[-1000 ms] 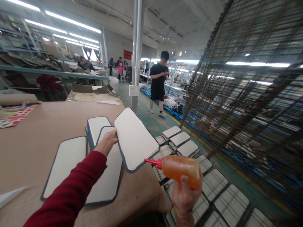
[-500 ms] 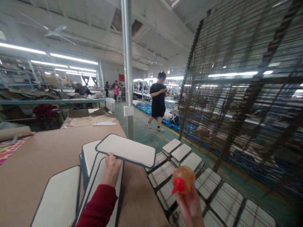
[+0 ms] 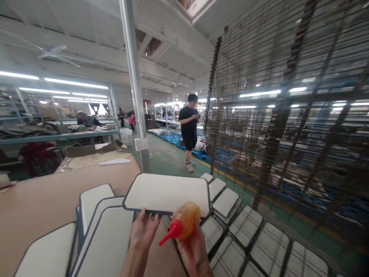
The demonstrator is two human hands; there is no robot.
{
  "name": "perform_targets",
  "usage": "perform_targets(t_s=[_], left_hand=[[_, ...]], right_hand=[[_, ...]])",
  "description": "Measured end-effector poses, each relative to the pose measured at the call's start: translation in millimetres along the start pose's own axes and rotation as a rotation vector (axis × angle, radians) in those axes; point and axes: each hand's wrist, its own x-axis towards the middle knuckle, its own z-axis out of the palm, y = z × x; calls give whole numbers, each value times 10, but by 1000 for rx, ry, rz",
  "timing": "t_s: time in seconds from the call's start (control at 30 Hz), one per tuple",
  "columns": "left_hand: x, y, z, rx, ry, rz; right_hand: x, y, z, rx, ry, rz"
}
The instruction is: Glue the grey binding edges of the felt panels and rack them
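Note:
My left hand (image 3: 142, 231) grips the near edge of a pale panel with dark edging (image 3: 168, 192), its fingertips reaching under that edge. The panel is raised above the table's right side, pale face up. In my right hand (image 3: 193, 248) is a squeeze bottle (image 3: 187, 219) of amber liquid, its red nozzle pointing down and left. The bottle overlaps the panel's near edge in view; whether they touch I cannot tell. Several similar panels (image 3: 106, 238) lie overlapping on the tabletop, left of my left hand.
The brown table (image 3: 43, 192) spreads to the left. Beyond its right edge, more pale panels (image 3: 246, 225) lie on a wire rack. A tall wire mesh frame (image 3: 276, 115) leans at the right. A person in black (image 3: 188, 123) stands in the aisle near a metal post (image 3: 134, 77).
The raised panel has moved right and turned more level. My right hand has brought the bottle left, close to the panel. The view has shifted right, and the person in black has turned.

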Motion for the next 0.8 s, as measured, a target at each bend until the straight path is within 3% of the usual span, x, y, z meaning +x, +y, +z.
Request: perform_targets(t_s=[0.07,0.2,0.27,0.33,0.4,0.47,0.53,0.67,0.8], left_hand=[[-132,8,-5,-148,10,-1],[-341,52,-167,-156,-97,-44],[-412,103,-313,-65,-2,-16],[-454,208,-431,85,200,166],[-456,375,-450,294,306,505],[-403,578,-328,545,203,813],[-287,767,-84,783,13,884],[69,958,478,1381,-307,766],[370,970,754,1780,-512,543]], right_hand=[[19,-48,-20,5,19,-5],[60,-118,-55,-27,35,10],[71,-138,-63,-33,32,14],[70,-141,-64,-33,45,8],[57,-127,-62,-26,63,27],[34,-99,-60,-22,73,65],[2,-59,-63,-20,81,104],[-87,29,-79,-34,118,145],[-177,81,-45,-50,102,176]])
